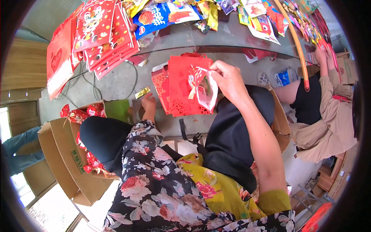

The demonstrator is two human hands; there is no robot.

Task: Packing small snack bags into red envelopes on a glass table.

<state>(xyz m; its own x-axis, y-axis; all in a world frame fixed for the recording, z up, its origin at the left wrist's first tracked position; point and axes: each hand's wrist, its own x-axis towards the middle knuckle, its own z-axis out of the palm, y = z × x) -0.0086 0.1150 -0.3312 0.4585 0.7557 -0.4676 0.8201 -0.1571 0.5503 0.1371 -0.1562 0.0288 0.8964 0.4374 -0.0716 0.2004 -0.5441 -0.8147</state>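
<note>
Pinching a clear packet (205, 91) with red ornament in right hand (228, 79); left hand (148, 105) lowered, grip unclear, near cardboard box (65, 154).

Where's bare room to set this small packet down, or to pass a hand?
Bare grey surface lies between the hanging stack of red packets and the red paper bags, crossed only by cables and a gold wrapper. The shelf top is crowded with packets. The right hand holds a small red-and-white packet; the left hand rests lower.
</note>
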